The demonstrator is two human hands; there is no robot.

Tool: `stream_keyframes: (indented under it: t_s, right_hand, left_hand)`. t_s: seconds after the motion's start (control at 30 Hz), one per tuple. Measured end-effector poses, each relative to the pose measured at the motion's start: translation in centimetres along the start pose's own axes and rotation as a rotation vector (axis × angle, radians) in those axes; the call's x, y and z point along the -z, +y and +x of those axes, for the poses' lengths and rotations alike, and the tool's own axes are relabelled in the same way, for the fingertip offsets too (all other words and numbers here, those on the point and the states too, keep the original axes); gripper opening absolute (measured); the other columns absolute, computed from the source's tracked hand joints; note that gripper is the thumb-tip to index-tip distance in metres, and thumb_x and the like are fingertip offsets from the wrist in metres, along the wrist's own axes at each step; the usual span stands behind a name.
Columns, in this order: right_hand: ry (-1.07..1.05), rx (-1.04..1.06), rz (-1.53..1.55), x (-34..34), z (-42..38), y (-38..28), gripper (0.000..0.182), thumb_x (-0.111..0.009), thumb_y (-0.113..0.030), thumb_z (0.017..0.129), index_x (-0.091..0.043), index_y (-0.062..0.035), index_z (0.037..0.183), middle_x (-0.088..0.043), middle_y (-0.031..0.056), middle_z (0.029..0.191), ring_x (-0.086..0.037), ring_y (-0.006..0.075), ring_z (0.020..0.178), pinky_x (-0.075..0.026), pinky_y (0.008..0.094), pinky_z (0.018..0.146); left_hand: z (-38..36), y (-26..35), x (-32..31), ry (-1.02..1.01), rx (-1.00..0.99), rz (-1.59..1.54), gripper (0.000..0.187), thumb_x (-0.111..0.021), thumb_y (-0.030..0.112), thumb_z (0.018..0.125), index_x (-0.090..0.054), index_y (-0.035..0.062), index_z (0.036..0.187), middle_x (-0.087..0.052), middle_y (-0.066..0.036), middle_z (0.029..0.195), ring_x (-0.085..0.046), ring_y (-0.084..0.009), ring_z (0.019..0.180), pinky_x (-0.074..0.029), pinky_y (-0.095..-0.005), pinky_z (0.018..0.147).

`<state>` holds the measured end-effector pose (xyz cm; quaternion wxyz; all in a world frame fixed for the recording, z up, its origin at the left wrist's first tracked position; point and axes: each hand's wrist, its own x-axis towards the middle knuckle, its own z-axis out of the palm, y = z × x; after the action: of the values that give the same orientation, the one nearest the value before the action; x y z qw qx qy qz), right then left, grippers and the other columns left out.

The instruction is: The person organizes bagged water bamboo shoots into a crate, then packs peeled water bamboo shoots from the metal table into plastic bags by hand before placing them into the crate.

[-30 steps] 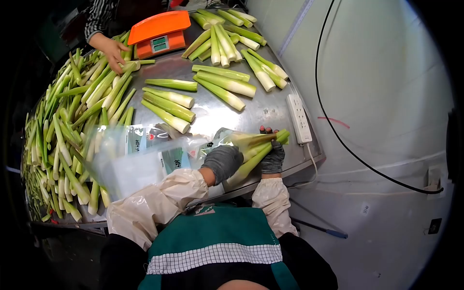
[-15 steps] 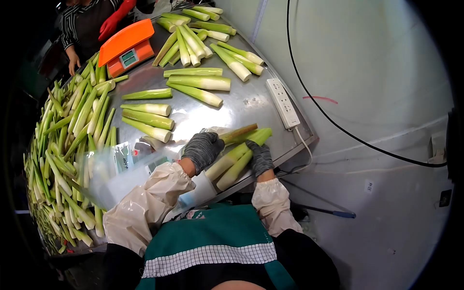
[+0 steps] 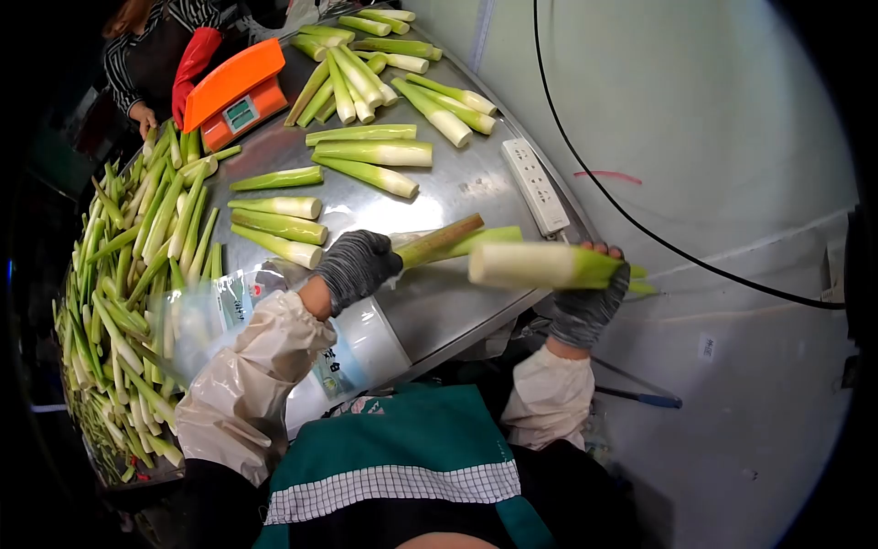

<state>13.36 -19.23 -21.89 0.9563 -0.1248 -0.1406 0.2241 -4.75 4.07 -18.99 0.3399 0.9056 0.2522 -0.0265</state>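
Observation:
My left hand (image 3: 355, 267), in a grey glove, is closed at the end of a brownish-green stalk (image 3: 441, 240); a second green stalk lies beside it over the metal table (image 3: 439, 316). Past the table's near right edge, my right hand (image 3: 590, 306) is wrapped round pale green stalks (image 3: 526, 264), blurred, with their white ends pointing left. How many it holds is hard to tell. Clear printed plastic bags (image 3: 352, 352) lie under and beside my left forearm.
An orange scale (image 3: 240, 96) stands at the back left, near a person with a red glove (image 3: 195, 69). A large stalk heap (image 3: 137, 274) covers the left side. Small stalk groups (image 3: 283, 227) lie mid-table. A white power strip (image 3: 535, 188) sits at the right edge.
My right hand has moved right with its stalks, turning them nearly level. My left hand has shifted slightly left. The other person's red glove has come down beside the scale.

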Motion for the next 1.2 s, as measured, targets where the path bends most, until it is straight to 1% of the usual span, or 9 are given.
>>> stream_keyframes:
  t_s: [0.23,0.3,0.37,0.43,0.5,0.63,0.9,0.97,1.2]
  right_hand:
    - [0.012,-0.100,0.102,-0.3,1.1,10.3,0.020,-0.053,-0.023,0.081,-0.053,-0.0047,0.091,-0.053,0.0121,0.093,-0.047,0.0269,0.096,-0.035,0.0413,0.092]
    - [0.031,-0.121,0.050,0.1,0.4,11.3,0.021,-0.053,-0.023,0.081,-0.053,-0.0042,0.091,-0.053,0.0128,0.094,-0.047,0.0272,0.097,-0.034,0.0415,0.092]
    - [-0.043,-0.189,-0.114,0.3,-0.3,10.4,0.021,-0.053,-0.023,0.081,-0.052,-0.0042,0.092,-0.053,0.0138,0.096,-0.047,0.0280,0.098,-0.034,0.0420,0.093]
    - [-0.066,-0.237,-0.210,1.2,-0.8,9.4,0.023,-0.054,-0.022,0.081,-0.051,-0.0041,0.095,-0.052,0.0144,0.100,-0.048,0.0303,0.101,-0.034,0.0433,0.094]
    - [-0.172,-0.260,-0.290,0.7,-1.0,8.4,0.024,-0.055,-0.023,0.081,-0.050,-0.0038,0.096,-0.052,0.0142,0.100,-0.047,0.0304,0.103,-0.033,0.0434,0.095]
    - [-0.186,-0.267,-0.326,1.1,-2.1,7.8,0.025,-0.056,-0.022,0.080,-0.050,-0.0033,0.096,-0.051,0.0139,0.102,-0.045,0.0305,0.106,-0.030,0.0428,0.097]
    - [-0.050,-0.226,-0.114,1.8,-3.3,9.1,0.025,-0.058,-0.018,0.079,-0.050,-0.0040,0.098,-0.051,0.0127,0.106,-0.043,0.0304,0.110,-0.029,0.0426,0.099]
    - [0.016,-0.202,-0.049,2.0,-3.3,9.0,0.025,-0.059,-0.018,0.078,-0.051,-0.0039,0.097,-0.052,0.0128,0.104,-0.044,0.0311,0.109,-0.030,0.0426,0.098]
    - [-0.155,-0.239,-0.167,2.3,-2.9,7.9,0.024,-0.058,-0.019,0.079,-0.051,-0.0049,0.096,-0.051,0.0119,0.102,-0.043,0.0313,0.107,-0.030,0.0427,0.098]
  left_hand:
    - [-0.7,-0.8,1.6,-0.052,0.182,-0.236,0.015,-0.057,0.016,0.074,-0.056,0.0021,0.069,-0.053,-0.007,0.059,-0.050,-0.0138,0.055,-0.041,-0.0296,0.053]
    - [-0.5,-4.2,0.6,0.073,-0.466,0.690,0.014,-0.060,0.017,0.067,-0.055,0.0058,0.073,-0.052,-0.006,0.067,-0.052,-0.0189,0.067,-0.043,-0.0309,0.060]
    - [-1.6,-4.7,-0.2,0.236,-0.578,0.635,0.018,-0.059,0.017,0.065,-0.056,0.0045,0.077,-0.053,-0.008,0.073,-0.053,-0.0228,0.073,-0.044,-0.0329,0.063]
    - [-2.8,-3.3,-1.0,0.266,-0.122,-0.028,0.015,-0.056,0.013,0.072,-0.056,0.0000,0.080,-0.055,-0.009,0.070,-0.054,-0.0230,0.063,-0.044,-0.0327,0.057]
    - [-3.1,-2.7,-1.8,0.325,-0.003,-0.245,0.015,-0.051,0.012,0.080,-0.056,-0.0021,0.080,-0.055,-0.011,0.063,-0.052,-0.0222,0.054,-0.043,-0.0316,0.053]
    - [-3.7,-0.7,-1.4,0.363,0.154,-0.270,0.029,-0.046,0.026,0.083,-0.059,-0.0001,0.084,-0.058,-0.021,0.070,-0.057,-0.0331,0.066,-0.044,-0.0368,0.062]
    - [-2.7,-2.5,-2.3,0.348,0.159,-0.344,0.031,-0.046,0.028,0.083,-0.059,-0.0002,0.083,-0.058,-0.019,0.070,-0.056,-0.0331,0.065,-0.044,-0.0367,0.062]
    - [-2.6,-3.1,-2.1,0.353,0.116,-0.403,0.026,-0.048,0.021,0.085,-0.058,-0.0024,0.080,-0.052,-0.005,0.057,-0.045,-0.0113,0.053,-0.039,-0.0273,0.051]
    - [-2.3,-3.5,-2.3,0.290,0.149,-0.411,0.018,-0.053,0.014,0.080,-0.057,-0.0030,0.085,-0.054,-0.008,0.062,-0.050,-0.0161,0.055,-0.042,-0.0291,0.055]
